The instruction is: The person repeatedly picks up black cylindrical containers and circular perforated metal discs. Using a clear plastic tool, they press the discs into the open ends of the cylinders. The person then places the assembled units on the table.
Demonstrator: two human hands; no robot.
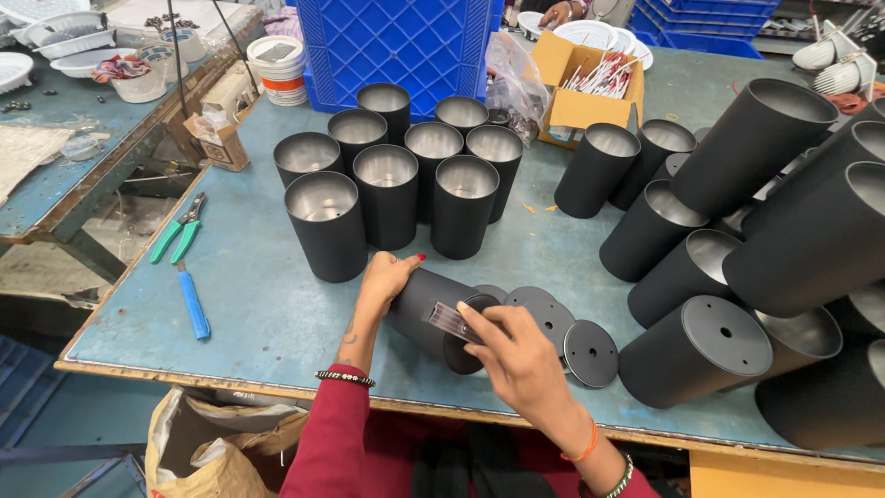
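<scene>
A black metal cylinder lies on its side on the blue-grey table. My left hand grips its far end. My right hand holds a small ribbed metal piece against the cylinder's closed end. Two flat black round discs lie just right of it.
Several upright black cylinders stand behind. More cylinders are piled at the right. Green pliers and a blue-handled tool lie at left. A blue crate and a cardboard box sit at the back.
</scene>
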